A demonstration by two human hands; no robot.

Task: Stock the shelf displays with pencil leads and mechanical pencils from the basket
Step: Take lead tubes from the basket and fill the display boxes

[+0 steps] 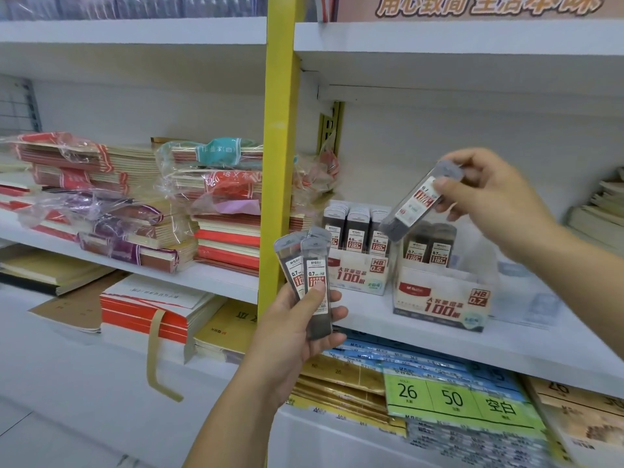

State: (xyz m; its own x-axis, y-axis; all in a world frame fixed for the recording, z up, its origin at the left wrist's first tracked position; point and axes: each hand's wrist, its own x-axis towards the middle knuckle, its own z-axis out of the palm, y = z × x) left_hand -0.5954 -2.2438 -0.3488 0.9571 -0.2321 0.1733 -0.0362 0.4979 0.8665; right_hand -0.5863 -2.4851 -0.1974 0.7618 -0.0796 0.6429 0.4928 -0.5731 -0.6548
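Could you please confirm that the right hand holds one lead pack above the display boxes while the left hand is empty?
Not quite: the left hand is not empty; it grips a small bunch of 0.7 lead packs. As the head view shows, the right hand does hold a single lead pack, tilted, above the 0.5 display box and the 0.7 display box.
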